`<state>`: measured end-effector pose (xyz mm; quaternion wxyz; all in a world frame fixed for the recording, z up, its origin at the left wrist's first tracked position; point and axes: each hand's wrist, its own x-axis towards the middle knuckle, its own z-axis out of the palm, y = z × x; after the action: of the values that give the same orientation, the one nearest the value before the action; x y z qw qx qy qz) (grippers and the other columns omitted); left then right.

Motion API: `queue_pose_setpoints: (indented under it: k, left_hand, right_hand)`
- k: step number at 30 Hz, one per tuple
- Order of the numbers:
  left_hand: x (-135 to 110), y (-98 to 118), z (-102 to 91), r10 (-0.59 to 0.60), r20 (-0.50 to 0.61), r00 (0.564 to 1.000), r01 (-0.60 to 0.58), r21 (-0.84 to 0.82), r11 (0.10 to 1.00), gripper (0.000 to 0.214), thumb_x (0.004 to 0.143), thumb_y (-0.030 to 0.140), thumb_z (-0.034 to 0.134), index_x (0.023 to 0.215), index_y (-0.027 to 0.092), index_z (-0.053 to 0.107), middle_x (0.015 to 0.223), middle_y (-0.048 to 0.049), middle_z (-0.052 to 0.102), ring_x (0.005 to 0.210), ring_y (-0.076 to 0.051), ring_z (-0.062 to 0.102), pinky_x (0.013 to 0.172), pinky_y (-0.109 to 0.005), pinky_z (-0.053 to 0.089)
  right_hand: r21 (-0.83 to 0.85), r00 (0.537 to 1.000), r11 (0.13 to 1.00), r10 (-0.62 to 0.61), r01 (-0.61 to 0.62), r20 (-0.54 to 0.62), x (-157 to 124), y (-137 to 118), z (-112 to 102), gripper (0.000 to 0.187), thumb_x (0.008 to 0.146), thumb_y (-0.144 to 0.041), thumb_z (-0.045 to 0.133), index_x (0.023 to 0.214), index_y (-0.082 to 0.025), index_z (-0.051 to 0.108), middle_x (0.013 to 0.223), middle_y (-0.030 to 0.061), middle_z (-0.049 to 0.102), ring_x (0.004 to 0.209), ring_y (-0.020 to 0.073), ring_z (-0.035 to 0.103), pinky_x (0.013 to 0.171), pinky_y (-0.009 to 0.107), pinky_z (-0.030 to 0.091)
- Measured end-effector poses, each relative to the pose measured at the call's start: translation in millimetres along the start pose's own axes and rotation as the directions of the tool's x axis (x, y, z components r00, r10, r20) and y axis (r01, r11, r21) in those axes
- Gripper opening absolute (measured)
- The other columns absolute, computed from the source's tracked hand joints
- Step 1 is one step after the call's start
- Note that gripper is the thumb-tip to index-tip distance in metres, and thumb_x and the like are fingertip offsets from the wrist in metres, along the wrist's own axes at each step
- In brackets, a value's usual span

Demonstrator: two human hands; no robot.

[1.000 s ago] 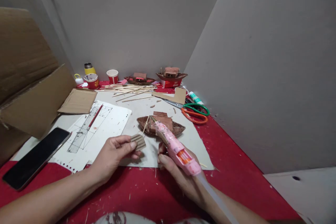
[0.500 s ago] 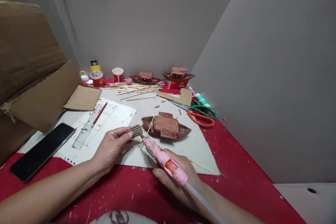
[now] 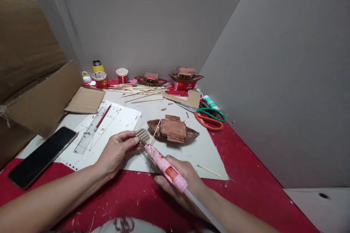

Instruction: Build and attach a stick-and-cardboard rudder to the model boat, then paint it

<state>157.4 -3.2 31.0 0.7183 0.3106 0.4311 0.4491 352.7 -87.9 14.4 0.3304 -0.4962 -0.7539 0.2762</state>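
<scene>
Between thumb and fingers, my left hand pinches a small rounded piece of corrugated cardboard, its ridged face showing. My right hand is wrapped round a pink glue gun with a clear glue stick trailing from its back end. The gun's nozzle meets the lower edge of the cardboard piece; whether glue is coming out I cannot tell. Just beyond, a brown model boat with a roofed cabin rests on the white sheet. A thin wooden stick leans across its left end.
Scissors with green and orange handles lie at the right. Thin sticks are heaped behind, before two more model boats. At left are a phone, a drawing with a ruler and pencil, and a large cardboard box.
The cardboard piece has tilted so more of its ridged face shows. My right hand and the glue gun have shifted slightly left, the nozzle staying at the piece's edge.
</scene>
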Motion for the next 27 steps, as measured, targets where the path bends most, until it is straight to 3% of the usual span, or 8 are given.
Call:
queue_pose_setpoints:
  k: [14, 27]
  left_hand:
    - [0, 0, 0.2, -0.003, 0.004, 1.000, 0.003, 0.001, 1.000, 0.030, 0.054, 0.020, 0.089, 0.077, 0.012, 0.070, 0.072, -0.0030, 0.073, 0.061, -0.013, 0.068, 0.065, -0.023, 0.058]
    - [0, 2, 1.0, -0.008, 0.015, 1.000, 0.008, -0.010, 1.000, 0.026, 0.058, 0.015, 0.087, 0.077, 0.011, 0.070, 0.070, -0.0027, 0.072, 0.060, -0.011, 0.067, 0.062, -0.021, 0.057]
  right_hand:
    - [-0.007, 1.000, 1.000, -0.017, 0.017, 0.010, -1, 8, 3, 0.021, 0.088, -0.035, 0.059, 0.078, -0.020, 0.048, 0.066, -0.0028, 0.050, 0.053, 0.0098, 0.041, 0.051, 0.023, 0.033]
    - [0.047, 0.996, 0.997, 0.058, -0.055, -0.069, 4, -4, -5, 0.026, 0.087, -0.037, 0.058, 0.071, -0.021, 0.045, 0.059, -0.0046, 0.045, 0.050, 0.0093, 0.039, 0.049, 0.022, 0.033]
